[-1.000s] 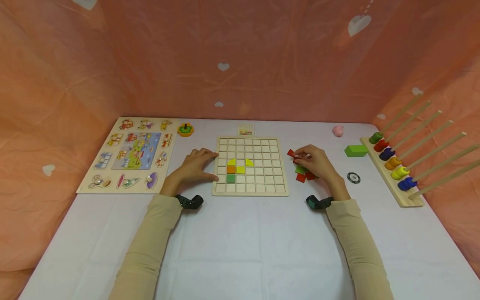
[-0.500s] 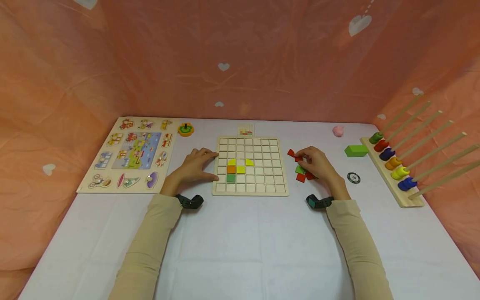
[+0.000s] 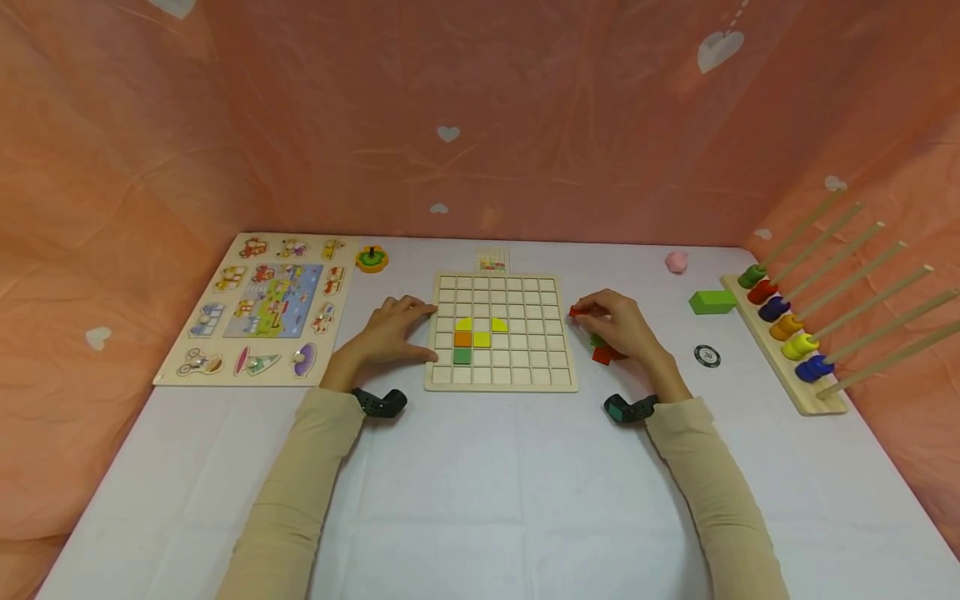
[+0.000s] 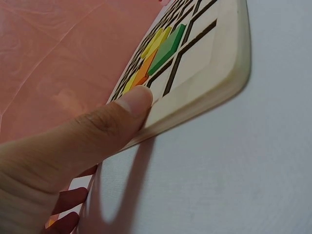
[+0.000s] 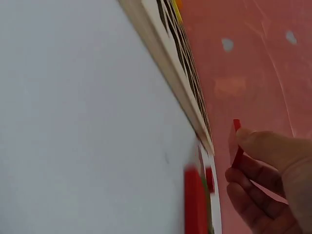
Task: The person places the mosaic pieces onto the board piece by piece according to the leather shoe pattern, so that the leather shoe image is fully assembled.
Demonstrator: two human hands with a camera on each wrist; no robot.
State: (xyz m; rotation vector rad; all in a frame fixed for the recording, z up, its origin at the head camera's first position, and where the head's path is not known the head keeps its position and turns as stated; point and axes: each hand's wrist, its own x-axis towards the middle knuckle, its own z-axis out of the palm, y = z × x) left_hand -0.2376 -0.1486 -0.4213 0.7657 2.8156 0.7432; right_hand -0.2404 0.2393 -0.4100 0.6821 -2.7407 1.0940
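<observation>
The right hand is pinching a small flat red wooden tile between thumb and fingers, just beside the square wooden grid board's right edge. The left hand is resting relaxed against the board's left edge, thumb touching.

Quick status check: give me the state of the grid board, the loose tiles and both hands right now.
Grid board: flat, five tiles seated, other cells bare.
Red tile: pinched, off the table.
Loose tiles: on the table, beside the board.
Left hand: steadying the board's left edge.
Right hand: holding the red tile.
</observation>
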